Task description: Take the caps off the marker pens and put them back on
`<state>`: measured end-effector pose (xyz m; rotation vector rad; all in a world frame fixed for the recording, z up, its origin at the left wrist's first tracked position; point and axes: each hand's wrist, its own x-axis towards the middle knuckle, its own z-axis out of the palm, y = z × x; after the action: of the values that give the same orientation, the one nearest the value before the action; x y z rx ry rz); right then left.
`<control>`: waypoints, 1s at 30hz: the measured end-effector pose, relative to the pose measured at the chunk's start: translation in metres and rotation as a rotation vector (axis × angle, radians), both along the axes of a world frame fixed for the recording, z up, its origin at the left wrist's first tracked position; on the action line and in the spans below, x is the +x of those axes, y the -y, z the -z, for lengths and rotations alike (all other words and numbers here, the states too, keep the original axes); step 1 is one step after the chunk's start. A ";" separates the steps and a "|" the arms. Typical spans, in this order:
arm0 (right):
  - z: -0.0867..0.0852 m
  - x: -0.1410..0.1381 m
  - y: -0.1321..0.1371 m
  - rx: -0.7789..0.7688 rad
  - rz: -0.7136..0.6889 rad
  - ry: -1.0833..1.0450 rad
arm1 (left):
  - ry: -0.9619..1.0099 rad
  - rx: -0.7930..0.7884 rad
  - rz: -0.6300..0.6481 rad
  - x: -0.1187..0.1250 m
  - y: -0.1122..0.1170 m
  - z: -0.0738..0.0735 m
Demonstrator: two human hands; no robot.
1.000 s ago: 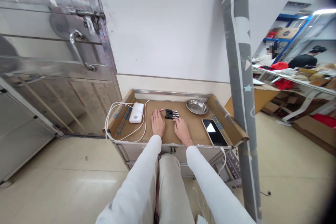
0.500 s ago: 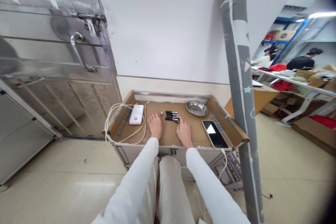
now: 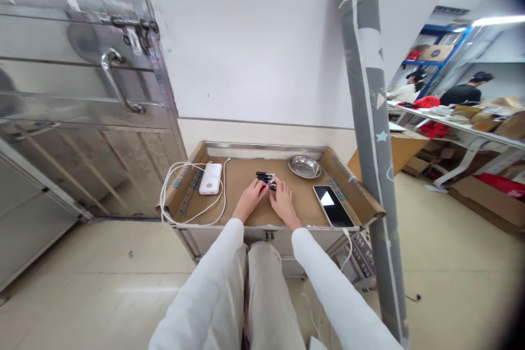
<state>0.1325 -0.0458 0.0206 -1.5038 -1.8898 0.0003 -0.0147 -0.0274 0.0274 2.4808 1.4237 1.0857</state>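
My left hand (image 3: 248,200) is closed in a pinch on a slim red-and-white pen-like thing (image 3: 269,182) above the brown cardboard tabletop (image 3: 240,170). My right hand (image 3: 282,199) meets it from the other side, its thumb and fingers closed around the far end. Several black pens (image 3: 262,175) with silvery ends lie side by side just beyond the fingertips, partly covered by my hands. The fingers hide much of the held thing, so its exact kind is hard to make out.
A white power bank (image 3: 210,179) with a looped white cable (image 3: 166,197) lies left. Right are a shallow steel bowl (image 3: 304,167) and a phone (image 3: 333,206) on a cable. A tall grey roll (image 3: 365,76) leans beside the table; two people sit farther back.
My left hand has moved right with the red-and-white thing, to the front of the black pens. My right hand has shifted slightly left, and its fingers have closed on the other end.
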 end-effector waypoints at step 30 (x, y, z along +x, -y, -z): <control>0.020 0.009 -0.010 -0.034 -0.147 -0.036 | 0.361 0.089 0.059 -0.005 0.005 -0.003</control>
<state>0.1415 -0.0357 0.0010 -1.3744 -1.9759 0.1272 -0.0192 -0.0319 0.0301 2.2127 1.2125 1.5184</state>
